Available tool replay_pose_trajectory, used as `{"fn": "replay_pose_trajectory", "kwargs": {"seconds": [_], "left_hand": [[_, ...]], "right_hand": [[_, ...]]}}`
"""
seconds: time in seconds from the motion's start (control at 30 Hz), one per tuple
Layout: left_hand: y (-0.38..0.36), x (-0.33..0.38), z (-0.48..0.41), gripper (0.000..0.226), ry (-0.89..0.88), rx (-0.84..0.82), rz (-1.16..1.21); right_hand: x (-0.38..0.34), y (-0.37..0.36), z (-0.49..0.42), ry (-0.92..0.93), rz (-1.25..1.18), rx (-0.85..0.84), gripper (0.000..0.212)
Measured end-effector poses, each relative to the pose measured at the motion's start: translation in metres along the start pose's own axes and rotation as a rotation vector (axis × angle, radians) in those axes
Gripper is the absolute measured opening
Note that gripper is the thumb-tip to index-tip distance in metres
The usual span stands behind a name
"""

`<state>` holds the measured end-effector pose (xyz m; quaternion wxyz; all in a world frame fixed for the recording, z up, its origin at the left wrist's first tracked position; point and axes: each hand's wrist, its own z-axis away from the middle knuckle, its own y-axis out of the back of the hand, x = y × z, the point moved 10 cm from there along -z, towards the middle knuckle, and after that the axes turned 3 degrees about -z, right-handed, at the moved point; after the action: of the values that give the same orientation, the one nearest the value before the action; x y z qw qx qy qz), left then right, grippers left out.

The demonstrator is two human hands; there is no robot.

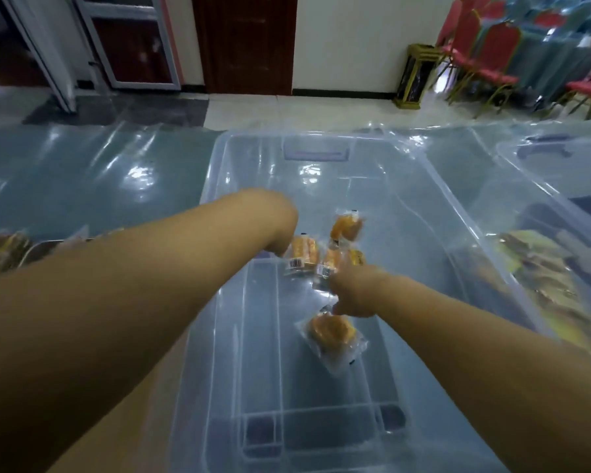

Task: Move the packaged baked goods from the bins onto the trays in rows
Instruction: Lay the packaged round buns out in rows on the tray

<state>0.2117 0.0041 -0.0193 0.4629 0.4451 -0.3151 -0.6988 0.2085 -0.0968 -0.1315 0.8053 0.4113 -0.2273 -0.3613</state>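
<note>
Clear-wrapped golden buns (331, 332) — emptying clear plastic bin (423, 206)
Our left hand (280, 245), right hand (354, 291) reach; fingers hidden, grip untellable — pinch lightly next.

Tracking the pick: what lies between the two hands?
Head view: two barcode-labelled packets lie between the left hand and the right hand, inside the clear bin.

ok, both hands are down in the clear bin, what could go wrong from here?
1. The left hand hides its fingers behind the wrist, so its hold on the barcode package is unconfirmed. The package may slip on the lift.
2. The right hand sits against the overlapping packages, so it may drag up two at once or nudge the lone package nearer the camera.
</note>
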Motion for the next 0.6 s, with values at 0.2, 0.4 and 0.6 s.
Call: {"fn": "replay_pose_trajectory", "kwargs": {"seconds": [0.2, 0.4, 0.6], "left_hand": [[-0.012, 0.011, -0.064, 0.031, 0.078, 0.020, 0.221], [-0.067, 0.027, -0.111, 0.042, 0.272, 0.007, 0.654], [-0.121, 0.037, -0.128, 0.052, 0.448, -0.069, 0.837]], "right_hand": [[-0.006, -0.038, -0.005, 0.017, -0.069, -0.061, 0.035], [0.007, -0.065, -0.013, -0.104, -0.220, -0.100, 0.047], [0.051, -0.063, -0.014, -0.338, -0.298, -0.085, 0.040]]}}
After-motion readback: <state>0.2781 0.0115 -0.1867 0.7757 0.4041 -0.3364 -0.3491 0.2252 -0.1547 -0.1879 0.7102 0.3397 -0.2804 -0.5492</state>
